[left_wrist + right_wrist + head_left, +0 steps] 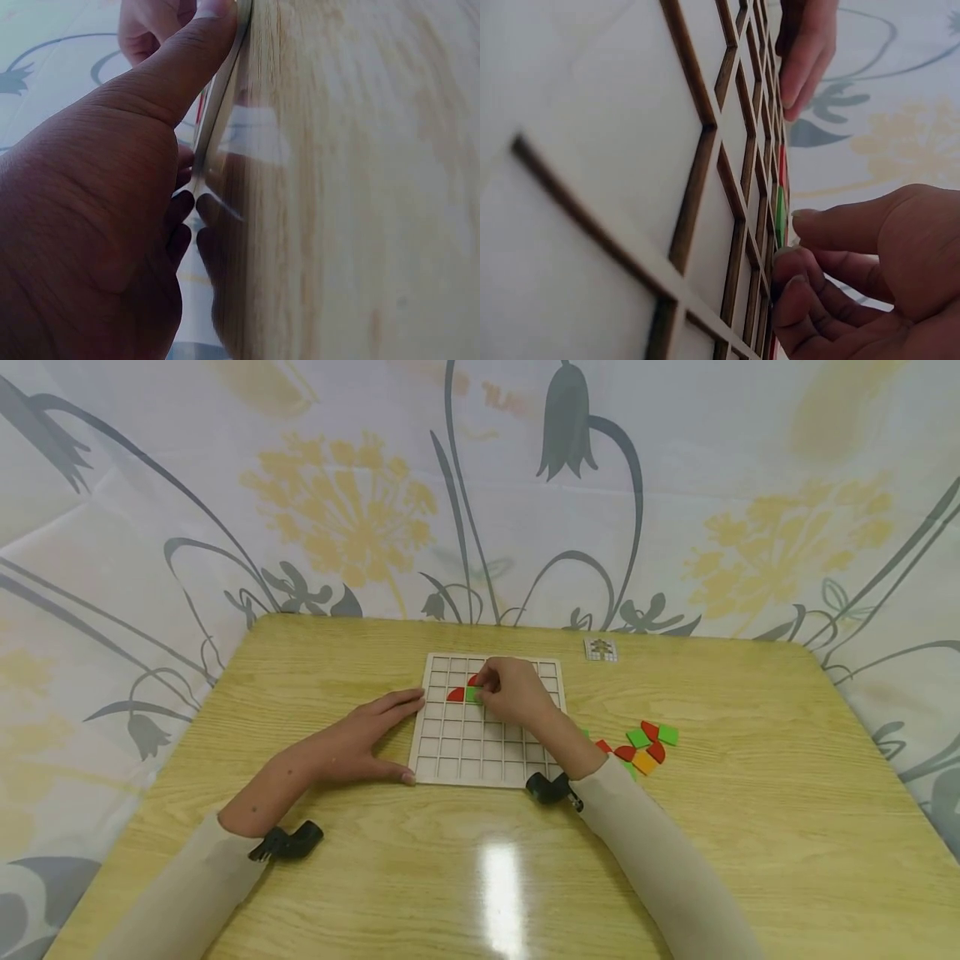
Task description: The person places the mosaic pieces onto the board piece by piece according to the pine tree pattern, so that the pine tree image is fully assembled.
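A pale wooden grid board (pixel 450 768) lies flat on the table. My left hand (pixel 352 739) rests along its left side, fingers stretched to the edge and thumb at the near left corner. On the board, a red quarter-circle tile (pixel 457 695) sits left of a green square tile (pixel 472 695), with another red tile (pixel 472 680) behind the green one. My right hand (pixel 517 693) is over the board, thumb and curled fingers (pixel 791 296) bunched right at the green tile (pixel 781 217). I cannot tell whether they pinch a tile.
Loose red, green and orange tiles (pixel 643 763) lie scattered right of the board, partly behind my right forearm. A small card with a grid pattern (pixel 601 649) lies at the back of the table (pixel 750 760). Behind it hangs a flower-patterned cloth (pixel 495 493).
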`<state>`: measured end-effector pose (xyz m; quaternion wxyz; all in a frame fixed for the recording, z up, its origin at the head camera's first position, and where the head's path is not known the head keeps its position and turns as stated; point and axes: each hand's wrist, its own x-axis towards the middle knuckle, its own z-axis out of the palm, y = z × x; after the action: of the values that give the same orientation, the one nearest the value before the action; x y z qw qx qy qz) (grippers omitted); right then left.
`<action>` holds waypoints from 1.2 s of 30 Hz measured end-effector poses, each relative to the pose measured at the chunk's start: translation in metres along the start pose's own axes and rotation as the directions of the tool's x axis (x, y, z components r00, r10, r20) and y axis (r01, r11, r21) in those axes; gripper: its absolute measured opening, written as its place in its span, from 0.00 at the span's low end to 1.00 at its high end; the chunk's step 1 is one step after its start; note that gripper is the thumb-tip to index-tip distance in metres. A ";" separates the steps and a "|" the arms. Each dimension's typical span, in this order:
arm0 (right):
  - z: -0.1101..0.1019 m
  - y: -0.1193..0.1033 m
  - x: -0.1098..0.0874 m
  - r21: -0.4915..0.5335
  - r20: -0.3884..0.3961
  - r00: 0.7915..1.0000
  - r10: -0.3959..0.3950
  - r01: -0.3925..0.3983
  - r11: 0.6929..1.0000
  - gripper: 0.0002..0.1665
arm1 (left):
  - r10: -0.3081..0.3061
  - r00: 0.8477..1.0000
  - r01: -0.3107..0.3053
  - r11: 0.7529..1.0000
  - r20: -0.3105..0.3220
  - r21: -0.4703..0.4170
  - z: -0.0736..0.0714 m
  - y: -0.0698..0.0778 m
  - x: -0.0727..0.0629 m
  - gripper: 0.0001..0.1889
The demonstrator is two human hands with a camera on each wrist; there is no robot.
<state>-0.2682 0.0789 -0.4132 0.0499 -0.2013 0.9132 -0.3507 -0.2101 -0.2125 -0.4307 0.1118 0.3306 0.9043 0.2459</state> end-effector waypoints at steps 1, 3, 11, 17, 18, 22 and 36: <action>-0.001 0.000 -0.001 0.000 0.002 1.000 -0.005 0.005 1.000 0.04 | 0.000 1.000 0.000 1.000 0.001 0.000 0.000 0.000 0.000 0.59; -0.002 0.000 -0.002 -0.005 0.003 1.000 -0.019 0.019 1.000 0.04 | -0.003 1.000 0.003 1.000 0.003 0.000 0.000 0.000 0.000 0.59; -0.015 -0.006 -0.011 0.017 -0.003 0.999 -0.044 0.044 0.999 0.04 | -0.002 1.000 0.002 1.000 0.007 0.001 -0.002 0.001 0.001 0.58; -0.023 -0.004 -0.023 -0.019 -0.019 0.997 -0.077 0.076 0.997 0.07 | 0.002 1.000 -0.002 1.000 0.009 0.002 -0.003 0.001 0.000 0.59; -0.025 -0.003 -0.025 -0.023 -0.021 0.996 -0.083 0.083 0.996 0.07 | 0.001 1.000 -0.001 1.000 0.010 0.003 -0.003 0.000 0.000 0.59; -0.032 0.000 -0.038 -0.031 -0.028 0.995 -0.096 0.095 0.995 0.06 | 0.005 1.000 -0.005 1.000 0.013 0.003 -0.002 0.000 0.000 0.59; -0.057 0.023 -0.072 -0.086 -0.059 0.995 -0.075 0.070 0.994 0.09 | -0.011 1.000 0.011 1.000 0.007 0.005 -0.002 0.002 -0.001 0.60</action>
<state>-0.2235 0.1584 -0.3896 0.0004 -0.2254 0.9203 -0.3198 -0.2089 -0.2125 -0.4283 0.1154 0.3268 0.9063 0.2420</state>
